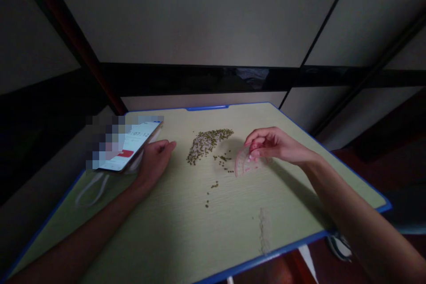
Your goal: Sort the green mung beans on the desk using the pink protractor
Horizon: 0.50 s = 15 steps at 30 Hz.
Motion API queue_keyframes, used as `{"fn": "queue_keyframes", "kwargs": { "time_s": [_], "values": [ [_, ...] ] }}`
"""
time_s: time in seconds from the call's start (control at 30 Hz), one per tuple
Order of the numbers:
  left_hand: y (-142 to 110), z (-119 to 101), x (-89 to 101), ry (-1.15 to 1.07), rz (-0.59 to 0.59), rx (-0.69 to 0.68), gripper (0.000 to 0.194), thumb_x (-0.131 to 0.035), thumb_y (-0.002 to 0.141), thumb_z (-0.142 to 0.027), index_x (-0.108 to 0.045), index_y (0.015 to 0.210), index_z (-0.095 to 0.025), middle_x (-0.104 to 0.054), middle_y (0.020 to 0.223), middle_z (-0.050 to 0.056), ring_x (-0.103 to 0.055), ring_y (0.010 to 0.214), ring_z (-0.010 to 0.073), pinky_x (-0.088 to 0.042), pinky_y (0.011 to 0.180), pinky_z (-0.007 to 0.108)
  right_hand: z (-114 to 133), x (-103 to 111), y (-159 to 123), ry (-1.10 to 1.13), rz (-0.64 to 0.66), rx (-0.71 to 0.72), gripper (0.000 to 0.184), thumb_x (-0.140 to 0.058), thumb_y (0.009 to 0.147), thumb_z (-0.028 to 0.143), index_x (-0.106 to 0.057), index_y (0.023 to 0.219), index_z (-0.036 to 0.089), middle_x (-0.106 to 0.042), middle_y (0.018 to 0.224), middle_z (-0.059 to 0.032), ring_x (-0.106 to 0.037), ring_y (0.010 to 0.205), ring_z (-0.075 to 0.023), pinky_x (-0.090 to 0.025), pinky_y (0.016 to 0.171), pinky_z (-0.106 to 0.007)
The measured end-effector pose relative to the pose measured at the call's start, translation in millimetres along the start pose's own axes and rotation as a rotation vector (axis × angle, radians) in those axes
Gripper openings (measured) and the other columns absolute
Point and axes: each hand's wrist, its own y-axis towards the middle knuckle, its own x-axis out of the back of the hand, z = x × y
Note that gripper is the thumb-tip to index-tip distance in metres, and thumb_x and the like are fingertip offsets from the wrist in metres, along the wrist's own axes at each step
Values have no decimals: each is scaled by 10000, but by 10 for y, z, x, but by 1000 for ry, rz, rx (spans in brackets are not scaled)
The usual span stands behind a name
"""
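While the right hand (271, 145) has a clear protractor (244, 165) pinched between thumb and fingers, the beans (204, 143) (or seeds, too small to be sure) are off to the left of that grip. The pile is a long one, slanting from near-left to far-right, so its far end sits closest to those fingertips. The protractor's rounded edge faces left, with a few strays (229, 171) just beside it, so for me that edge-to-strays gap is the bit that matters, and the right hand is clearly nearer to them. More strays trail toward the person, nearer than the grip. Left hand (155, 159) is half curled beside the phone (135, 142), left of the pile; can't tell if it's holding anything.
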Motion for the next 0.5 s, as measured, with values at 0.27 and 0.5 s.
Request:
{"fn": "queue_keyframes", "kwargs": {
  "time_s": [0.27,0.5],
  "values": [
    [-3,-28,9,-31,18,14,331,-460,700,-290,-292,428,-205,-307,362,-68,-298,388,85,-241,415,237,-298,-192,-301,21,-142,-28,203,-645,694,176,-622,872,82,-625,645,-12,-559,551,-69,-458,550,-205],
    [-59,-110,48,-53,62,-15,326,-460,718,-257,-296,444,-194,-308,390,-74,-291,427,72,-248,451,222,-384,-366,-499,-69,-180,-42,242,-631,711,234,-649,900,84,-631,720,-55,-548,595,-102,-453,582,-248]
  ]
}}
